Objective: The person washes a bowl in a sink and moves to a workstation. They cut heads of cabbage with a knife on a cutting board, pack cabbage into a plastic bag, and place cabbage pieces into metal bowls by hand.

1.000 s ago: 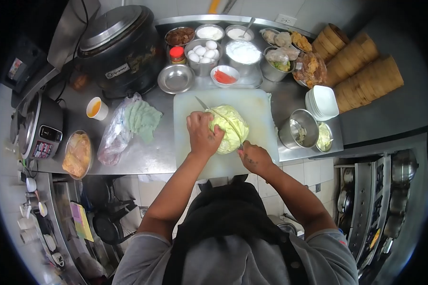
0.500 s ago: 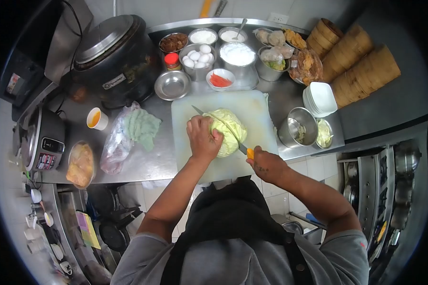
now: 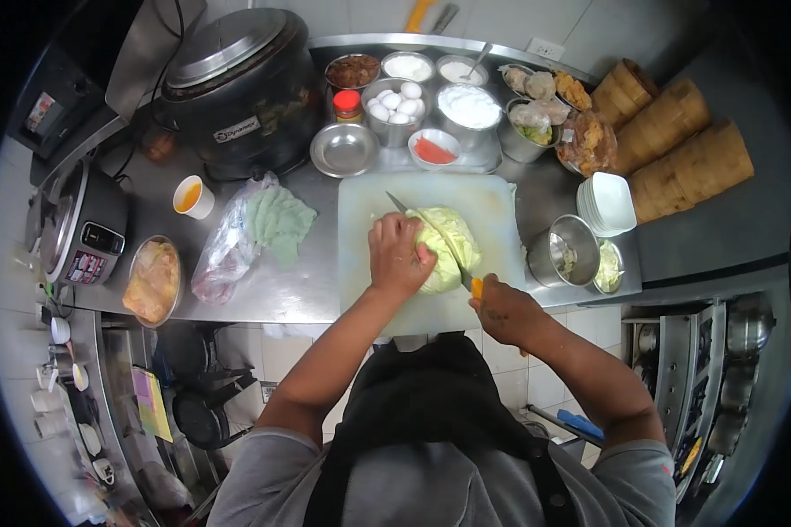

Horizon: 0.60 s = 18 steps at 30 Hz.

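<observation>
Centrally, near the front edge of the countertop (image 3: pixel 308 294), a cabbage (image 3: pixel 449 250) is held on a cutting board (image 3: pixel 369 198) by the left hand (image 3: pixel 399 255), its fingers bent and bunched against the leaves. A knife (image 3: pixel 468 283) is gripped by its orange handle in the right hand (image 3: pixel 508 312), fingers curled closed, the blade laid across the cabbage.

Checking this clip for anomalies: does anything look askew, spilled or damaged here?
Nothing clearly stands out. The cabbage sits on the cutting board, steadied by the left hand. The bamboo steamers seem to lean, probably lens distortion.
</observation>
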Motion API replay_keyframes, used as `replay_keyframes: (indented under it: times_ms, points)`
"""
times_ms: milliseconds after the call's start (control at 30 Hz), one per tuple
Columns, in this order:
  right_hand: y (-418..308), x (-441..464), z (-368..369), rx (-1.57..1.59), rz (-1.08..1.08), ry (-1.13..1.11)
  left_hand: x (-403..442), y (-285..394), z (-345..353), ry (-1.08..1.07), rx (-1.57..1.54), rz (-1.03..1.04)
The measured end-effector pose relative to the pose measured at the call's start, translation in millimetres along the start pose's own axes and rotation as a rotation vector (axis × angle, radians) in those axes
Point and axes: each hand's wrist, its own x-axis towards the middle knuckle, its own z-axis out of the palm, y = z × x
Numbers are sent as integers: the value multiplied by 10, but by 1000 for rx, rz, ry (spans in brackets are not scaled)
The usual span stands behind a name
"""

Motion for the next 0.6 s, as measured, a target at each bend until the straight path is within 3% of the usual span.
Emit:
replay_keyframes:
  times_ms: [300,400,600]
  points:
    - [431,443,735,30,27,176,-64,121,126,18,-28,7]
    - [305,427,549,61,125,67,42,379,93,67,19,-60]
    - [118,394,273,1,27,77,119,201,67,35,105,-67]
